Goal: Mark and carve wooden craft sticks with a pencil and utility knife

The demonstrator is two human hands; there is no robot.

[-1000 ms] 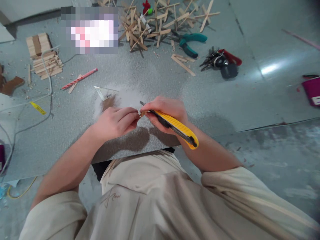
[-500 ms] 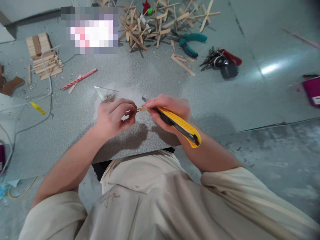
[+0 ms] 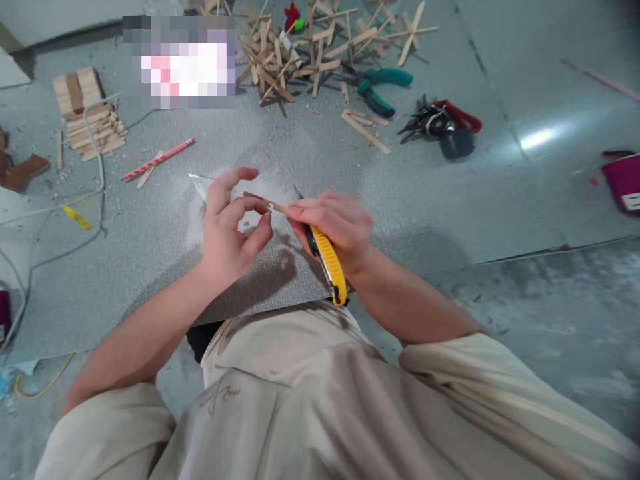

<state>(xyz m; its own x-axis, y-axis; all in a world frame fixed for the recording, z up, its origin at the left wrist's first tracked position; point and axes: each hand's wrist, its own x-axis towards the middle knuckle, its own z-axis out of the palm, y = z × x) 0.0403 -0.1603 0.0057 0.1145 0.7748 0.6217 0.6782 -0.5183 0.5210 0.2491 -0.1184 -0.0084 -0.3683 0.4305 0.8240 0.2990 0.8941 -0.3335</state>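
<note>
- A thin wooden stick (image 3: pixel 279 207) is held up above the table (image 3: pixel 425 193), between the two hands, with a small pale spot partway along it.
- The right hand (image 3: pixel 333 223) is clamped on the near end of the stick, thumb and fingertips pinching it.
- The same hand also grips a yellow utility knife (image 3: pixel 330 260); its handle slants down toward the person's body and its dark tip shows past the fingers.
- The left hand (image 3: pixel 227 233) is curled around the stick's other end, forefinger raised clear, thumb and another finger close to the pale spot; whether they touch the wood I cannot tell.
- Just beyond the left hand lies a clear set square (image 3: pixel 199 188), partly hidden by the fingers.
- Farther left, a red pencil (image 3: pixel 167 154) lies across a short stick (image 3: pixel 145 176).
- Past these are a bundle of sticks (image 3: pixel 91 87) and a loose pile of sticks (image 3: pixel 95 133), with a grey cable (image 3: pixel 101 167) running over the pile.
- Toward the far edge sits a heap of crossed sticks (image 3: pixel 270 60), with teal pliers (image 3: pixel 390 77) beside it and a bunch of keys (image 3: pixel 417 120) near the pliers.
</note>
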